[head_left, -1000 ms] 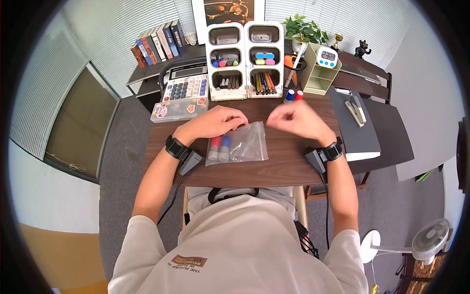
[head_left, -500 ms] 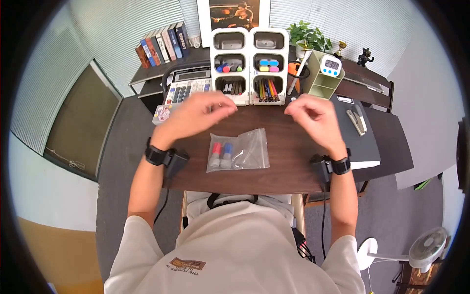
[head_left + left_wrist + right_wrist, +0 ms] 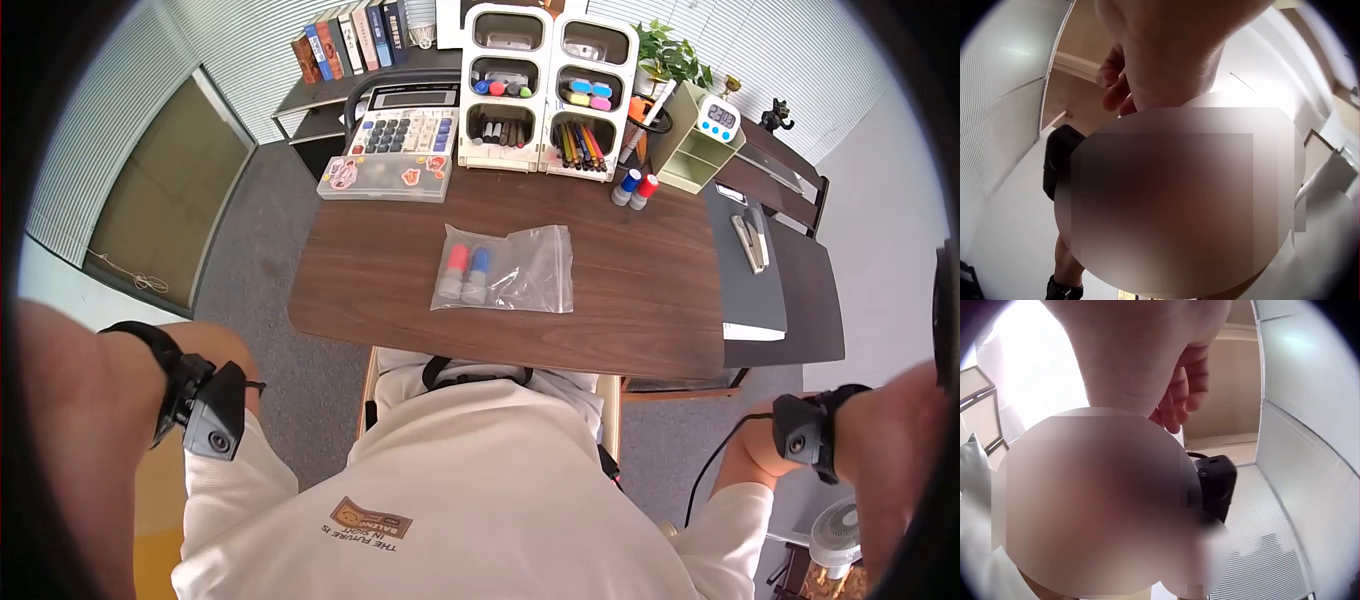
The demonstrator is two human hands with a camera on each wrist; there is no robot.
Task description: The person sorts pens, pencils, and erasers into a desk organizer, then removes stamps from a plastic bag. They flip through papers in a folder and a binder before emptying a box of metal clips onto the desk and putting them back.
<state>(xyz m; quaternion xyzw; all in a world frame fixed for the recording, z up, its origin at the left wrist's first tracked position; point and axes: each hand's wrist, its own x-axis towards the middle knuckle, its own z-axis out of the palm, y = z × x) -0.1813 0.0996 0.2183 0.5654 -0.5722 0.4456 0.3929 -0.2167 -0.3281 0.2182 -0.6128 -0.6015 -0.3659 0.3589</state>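
Note:
Both my hands are raised close to the head camera, away from the table. My left hand fills the left edge of the head view, and my right hand is at the right edge. In the wrist views, loosely bent fingers show on the left and similar fingers on the right, with nothing held. A clear zip bag lies flat on the table. Inside it are a stubby grey bottle with a red cap and another with a blue cap.
Two more stubby bottles, blue-capped and red-capped, stand at the back right. White drawer towers hold pens and markers. A calculator and sticker-covered case sit back left; a stapler lies on a dark folder.
Both hands have left the bag and table, moving back and up beside the head camera. The bag stays on the table with the two bottles in it.

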